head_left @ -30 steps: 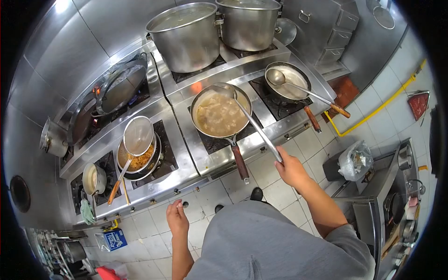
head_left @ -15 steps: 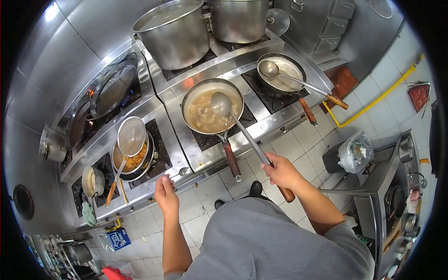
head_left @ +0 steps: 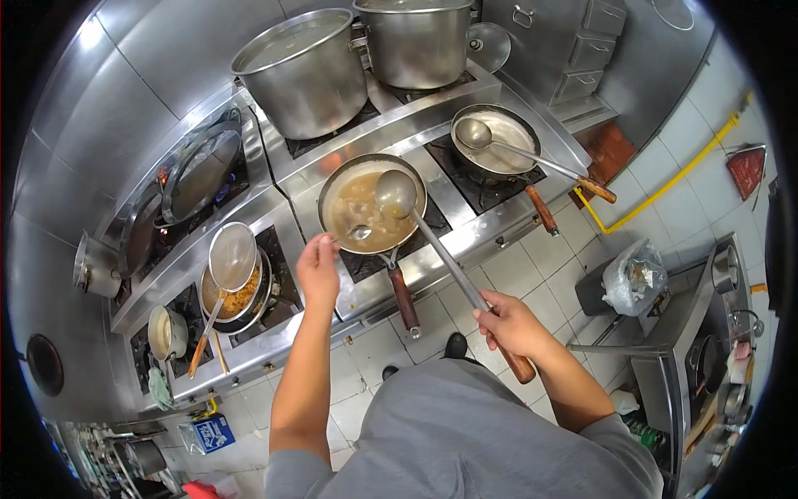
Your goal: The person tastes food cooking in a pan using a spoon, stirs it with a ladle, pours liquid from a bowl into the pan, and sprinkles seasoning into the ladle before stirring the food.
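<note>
My right hand [head_left: 507,324] is wrapped round the long handle of a large ladle [head_left: 396,195]. The ladle's bowl hangs over a pan [head_left: 322,193] of brownish broth with pale pieces in it. Between the fingers of my left hand [head_left: 317,259] is the handle end of a small spoon [head_left: 359,232], whose bowl is over the near left part of that pan. Whether the spoon touches the broth I cannot tell. The pan sits on a burner with its wooden handle [head_left: 402,296] pointing toward me.
Two big stockpots [head_left: 303,83] stand behind. At right, a second pan [head_left: 507,158] holds another ladle [head_left: 474,133]. Leftward, a strainer [head_left: 233,256] lies over a pan of orange-yellow food, near a small pot [head_left: 169,334]. Flames show by the oval pans [head_left: 202,179]. A lined bin [head_left: 634,279] stands right.
My left hand has moved up and right, bringing the small spoon from the stove's front edge to over the pan. The ladle's bowl has been raised, and my right hand has shifted slightly down.
</note>
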{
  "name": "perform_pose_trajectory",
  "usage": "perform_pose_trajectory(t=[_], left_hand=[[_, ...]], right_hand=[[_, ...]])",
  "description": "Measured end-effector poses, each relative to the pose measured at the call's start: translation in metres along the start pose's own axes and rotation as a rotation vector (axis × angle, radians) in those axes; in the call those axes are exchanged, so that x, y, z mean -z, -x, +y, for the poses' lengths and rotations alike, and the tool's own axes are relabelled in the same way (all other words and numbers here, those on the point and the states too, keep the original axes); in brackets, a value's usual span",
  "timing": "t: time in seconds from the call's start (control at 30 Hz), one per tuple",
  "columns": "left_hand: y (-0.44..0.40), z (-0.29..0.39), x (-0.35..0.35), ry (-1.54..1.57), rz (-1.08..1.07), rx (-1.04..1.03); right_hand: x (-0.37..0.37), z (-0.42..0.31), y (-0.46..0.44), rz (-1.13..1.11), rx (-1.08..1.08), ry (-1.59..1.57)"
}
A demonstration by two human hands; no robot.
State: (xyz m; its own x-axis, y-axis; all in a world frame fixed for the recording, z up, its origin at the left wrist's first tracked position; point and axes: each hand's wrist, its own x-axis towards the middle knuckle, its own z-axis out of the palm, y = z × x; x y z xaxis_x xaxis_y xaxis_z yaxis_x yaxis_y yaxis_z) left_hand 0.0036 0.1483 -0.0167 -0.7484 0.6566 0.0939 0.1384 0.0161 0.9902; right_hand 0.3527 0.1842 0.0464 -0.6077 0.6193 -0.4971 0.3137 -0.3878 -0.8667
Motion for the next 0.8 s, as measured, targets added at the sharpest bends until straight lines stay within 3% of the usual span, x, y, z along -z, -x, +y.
perform_pose_trajectory(t=[0.03, 0.17, 0.23, 0.3, 0.37, 0.43, 0.53, 0.67, 0.73, 0.8], left_hand=[[-0.010, -0.009, -0.009, -0.099, -0.075, -0.109], [-0.044, -0.024, -0.043, -0.197, -0.083, -0.155], [-0.048, -0.018, -0.059, 0.093, -0.037, 0.039], [-0.056, -0.028, -0.063, 0.120, -0.040, 0.051], [-0.057, -0.032, -0.065, 0.069, 0.023, -0.062], [-0.041, -0.013, -0.068, -0.049, 0.041, -0.114], [-0.037, -0.016, -0.064, -0.069, 0.044, -0.060], [-0.036, -0.031, -0.054, 0.069, 0.093, 0.042], [-0.035, -0.036, -0.048, 0.122, 0.119, 0.084], [-0.038, -0.037, -0.043, 0.208, 0.133, 0.175]], right_hand=[[0.002, -0.002, 0.004, 0.019, 0.002, 0.036], [0.006, -0.004, 0.016, 0.071, -0.033, 0.082], [0.006, -0.003, 0.020, 0.083, -0.012, 0.084], [0.008, -0.007, 0.017, 0.080, -0.004, 0.175], [0.011, -0.001, 0.010, 0.069, 0.009, 0.264], [0.010, 0.018, -0.008, 0.293, 0.296, 0.836], [0.002, 0.014, -0.024, 0.283, 0.172, 0.750], [0.003, 0.021, -0.041, 0.268, 0.233, 0.637], [0.008, 0.011, -0.039, 0.039, 0.024, 0.086], [0.012, 0.007, -0.031, 0.014, 0.020, 0.019]])
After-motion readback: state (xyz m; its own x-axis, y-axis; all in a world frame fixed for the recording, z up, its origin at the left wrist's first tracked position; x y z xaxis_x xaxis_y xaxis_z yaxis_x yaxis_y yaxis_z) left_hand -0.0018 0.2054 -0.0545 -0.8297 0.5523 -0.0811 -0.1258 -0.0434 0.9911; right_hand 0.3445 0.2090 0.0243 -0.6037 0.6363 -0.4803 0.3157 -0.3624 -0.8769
